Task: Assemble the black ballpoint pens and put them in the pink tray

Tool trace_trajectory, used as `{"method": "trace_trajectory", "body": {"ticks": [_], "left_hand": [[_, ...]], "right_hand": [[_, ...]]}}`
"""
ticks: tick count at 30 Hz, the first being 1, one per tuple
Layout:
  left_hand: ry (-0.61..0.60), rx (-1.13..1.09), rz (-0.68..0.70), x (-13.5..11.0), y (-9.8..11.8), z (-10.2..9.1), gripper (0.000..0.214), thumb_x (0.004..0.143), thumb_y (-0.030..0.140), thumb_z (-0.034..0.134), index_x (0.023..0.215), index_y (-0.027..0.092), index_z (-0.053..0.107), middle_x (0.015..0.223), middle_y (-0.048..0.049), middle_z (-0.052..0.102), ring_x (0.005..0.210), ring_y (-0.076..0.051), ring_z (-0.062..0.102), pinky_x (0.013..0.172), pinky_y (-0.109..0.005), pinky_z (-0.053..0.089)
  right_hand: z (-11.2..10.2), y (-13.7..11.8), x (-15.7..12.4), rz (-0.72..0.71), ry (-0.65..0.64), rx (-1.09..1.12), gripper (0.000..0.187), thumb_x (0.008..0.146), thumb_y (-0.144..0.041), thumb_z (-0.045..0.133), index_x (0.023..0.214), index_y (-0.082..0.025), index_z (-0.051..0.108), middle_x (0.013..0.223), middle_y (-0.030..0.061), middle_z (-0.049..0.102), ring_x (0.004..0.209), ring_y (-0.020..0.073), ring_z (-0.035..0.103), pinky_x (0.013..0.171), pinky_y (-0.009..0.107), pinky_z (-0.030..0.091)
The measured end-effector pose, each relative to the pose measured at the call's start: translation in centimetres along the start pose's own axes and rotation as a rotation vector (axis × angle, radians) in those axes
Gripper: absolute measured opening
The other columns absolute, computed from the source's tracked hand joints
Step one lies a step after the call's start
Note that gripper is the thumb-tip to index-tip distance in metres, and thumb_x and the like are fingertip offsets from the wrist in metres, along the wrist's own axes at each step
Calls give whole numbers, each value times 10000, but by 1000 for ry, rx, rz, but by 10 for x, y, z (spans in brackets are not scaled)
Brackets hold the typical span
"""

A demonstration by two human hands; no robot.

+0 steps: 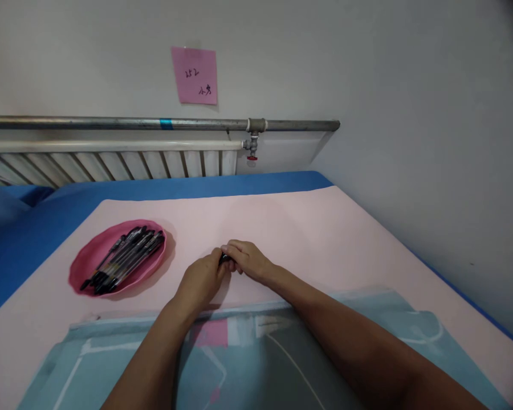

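My left hand (203, 277) and my right hand (248, 259) meet over the pink table top, fingers closed. Between them shows a short black, shiny part of a pen (225, 258); the fingers cover the rest of it. Left of my hands lies an oval pink plate (76, 272) with a wavy rim. Several clear pens with black caps (128, 256) rest in it in a slanted pile.
A pink cover (316, 228) lies over a blue cloth (205, 187). Nearest me is a light blue patterned cloth (111, 364). At the back stand a white radiator (192, 163) and a metal pipe (111, 123) with a red-handled valve (252, 158). A pink note (196, 77) hangs above.
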State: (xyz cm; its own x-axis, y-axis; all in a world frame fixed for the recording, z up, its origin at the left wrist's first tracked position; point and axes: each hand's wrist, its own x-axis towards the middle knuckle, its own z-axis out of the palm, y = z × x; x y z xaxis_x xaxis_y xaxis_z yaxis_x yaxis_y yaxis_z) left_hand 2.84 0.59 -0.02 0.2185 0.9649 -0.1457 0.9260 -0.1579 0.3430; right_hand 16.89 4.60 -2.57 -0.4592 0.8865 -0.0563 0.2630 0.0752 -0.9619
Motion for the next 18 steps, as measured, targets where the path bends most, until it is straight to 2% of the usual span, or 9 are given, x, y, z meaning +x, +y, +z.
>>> {"method": "trace_trajectory", "body": {"ticks": [4,9,18], "left_hand": [[42,-33,32,1,-3,1,215,871,263,385,1031,191,509,911,-72,679,812,-213,630,637,-273,395],[146,-259,69,2,-8,2,224,854,268,419,1024,199,547,902,-38,680,802,-170,620,677,-253,414],[219,-452,49,3,-9,3,211,838,298,423,950,207,577,765,-8,661,680,-139,590,606,-220,394]], "right_hand": [[0,4,2,10,-4,40,328,858,-406,435,631,-173,471,487,-40,517,398,64,445,397,173,370],[-1,13,7,41,9,163,345,841,-454,444,652,-169,479,484,-36,521,367,65,438,356,176,345],[-4,9,9,95,31,361,337,828,-447,458,691,-144,518,492,-8,550,342,77,441,309,187,316]]}}
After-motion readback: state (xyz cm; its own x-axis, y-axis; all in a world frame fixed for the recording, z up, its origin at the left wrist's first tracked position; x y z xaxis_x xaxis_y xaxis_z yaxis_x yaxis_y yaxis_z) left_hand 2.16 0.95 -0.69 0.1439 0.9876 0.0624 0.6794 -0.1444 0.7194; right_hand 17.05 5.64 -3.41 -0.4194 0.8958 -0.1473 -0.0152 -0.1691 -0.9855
